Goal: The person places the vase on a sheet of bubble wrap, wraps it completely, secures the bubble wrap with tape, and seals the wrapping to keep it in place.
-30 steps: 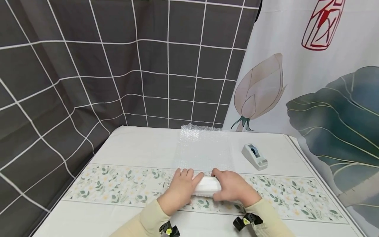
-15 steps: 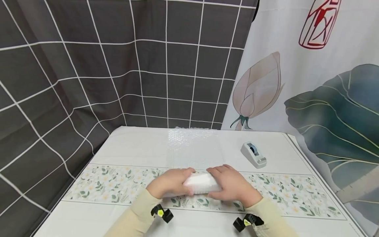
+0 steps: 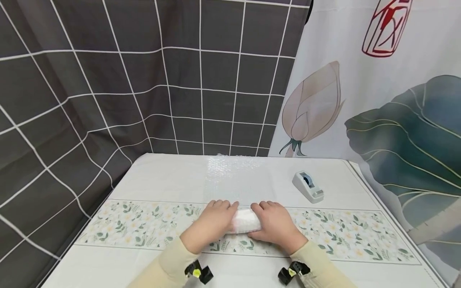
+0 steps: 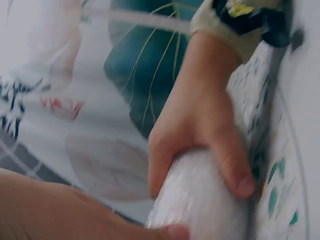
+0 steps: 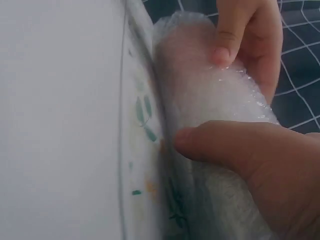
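Observation:
A white roll wrapped in bubble wrap [image 3: 245, 221] lies crosswise on the floral strip of the tablecloth. My left hand [image 3: 211, 224] grips its left part, fingers over the far side. Around the right end curls my right hand [image 3: 276, 225], its thumb on the near side, as the left wrist view of the roll [image 4: 197, 197] shows. Clear bubbles and a loose film edge show on the roll [image 5: 200, 85] in the right wrist view. What is inside the wrap is hidden. A flat sheet of bubble wrap [image 3: 237, 178] extends from behind the roll to the table's far edge.
A pale tape dispenser [image 3: 307, 187] stands to the right of the flat sheet, toward the back. Behind the table [image 3: 173, 176] hang a dark gridded curtain [image 3: 223, 80] and a white curtain [image 3: 324, 40] with plant prints.
My left hand shifted outward to the left, then came back onto the roll with its fingers over the top. The right hand moved slightly left, and the flat sheet shifted left.

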Demonstrator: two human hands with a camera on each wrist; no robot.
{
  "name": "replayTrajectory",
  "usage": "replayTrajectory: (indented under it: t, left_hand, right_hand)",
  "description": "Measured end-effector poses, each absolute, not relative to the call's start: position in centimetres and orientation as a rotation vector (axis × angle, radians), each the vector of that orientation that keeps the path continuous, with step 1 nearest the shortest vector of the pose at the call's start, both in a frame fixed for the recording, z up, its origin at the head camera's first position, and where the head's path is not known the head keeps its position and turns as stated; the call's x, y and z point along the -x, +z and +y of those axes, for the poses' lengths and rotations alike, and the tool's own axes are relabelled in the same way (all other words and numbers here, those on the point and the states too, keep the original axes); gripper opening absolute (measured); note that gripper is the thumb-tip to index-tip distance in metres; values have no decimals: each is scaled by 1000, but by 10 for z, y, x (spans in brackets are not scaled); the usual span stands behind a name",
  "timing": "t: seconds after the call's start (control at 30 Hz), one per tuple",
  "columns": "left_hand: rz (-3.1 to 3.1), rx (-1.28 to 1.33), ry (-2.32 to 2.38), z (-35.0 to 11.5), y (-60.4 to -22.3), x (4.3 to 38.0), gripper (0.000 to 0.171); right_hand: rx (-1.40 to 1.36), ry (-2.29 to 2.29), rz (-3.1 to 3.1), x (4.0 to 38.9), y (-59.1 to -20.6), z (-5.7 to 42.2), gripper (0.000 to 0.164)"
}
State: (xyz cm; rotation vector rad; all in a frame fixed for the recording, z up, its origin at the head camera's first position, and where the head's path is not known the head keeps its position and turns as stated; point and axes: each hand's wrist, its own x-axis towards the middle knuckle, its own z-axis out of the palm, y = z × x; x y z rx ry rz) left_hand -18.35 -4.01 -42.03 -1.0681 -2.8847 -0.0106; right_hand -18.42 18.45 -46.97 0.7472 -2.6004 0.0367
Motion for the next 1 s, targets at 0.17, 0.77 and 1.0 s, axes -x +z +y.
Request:
replayTrajectory:
  t: [0.17,0.77,1.0]
  left_hand:
    - [-2692,907,332,-20,-423,152,68]
    - [-2647,981,296,-14,-459,172,79]
    - [-2643,1019,191,-18,-461,192,85]
  right_hand:
    - [-690,141,-2758,182,-460,183,74]
    - [-855,252,-2839,181,-444,197,72]
    - [-899,75,-2716,170,-438,188,64]
